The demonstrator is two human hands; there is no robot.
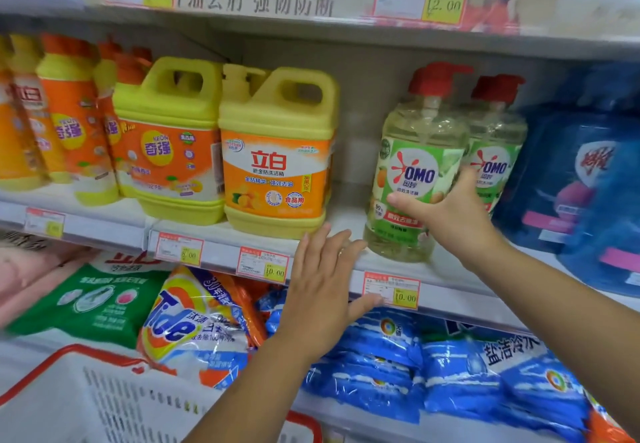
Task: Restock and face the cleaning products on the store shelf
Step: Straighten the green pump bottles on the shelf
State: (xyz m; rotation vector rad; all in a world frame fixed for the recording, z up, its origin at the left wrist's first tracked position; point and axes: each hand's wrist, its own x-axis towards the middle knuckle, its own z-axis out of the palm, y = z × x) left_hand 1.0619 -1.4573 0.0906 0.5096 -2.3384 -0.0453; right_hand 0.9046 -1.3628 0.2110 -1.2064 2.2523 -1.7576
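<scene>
A clear OMO dish-soap bottle (pixel 414 172) with a red pump and green label stands at the front edge of the middle shelf (pixel 346 221). My right hand (pixel 453 214) grips its lower right side, thumb across the label. A second OMO bottle (pixel 495 152) stands just behind it to the right. My left hand (pixel 322 290) hovers flat with fingers spread in front of the shelf edge, holding nothing, just below a yellow and orange jug (pixel 277 155). A gap lies between that jug and the OMO bottle.
More yellow and orange jugs and bottles (pixel 166 145) fill the shelf's left side; blue detergent bags (pixel 585 179) stand at the right. Below lie a Tide bag (pixel 197 325), a green bag (pixel 90 300) and blue packs (pixel 460 366). A white basket with red rim (pixel 104 401) sits at the bottom left.
</scene>
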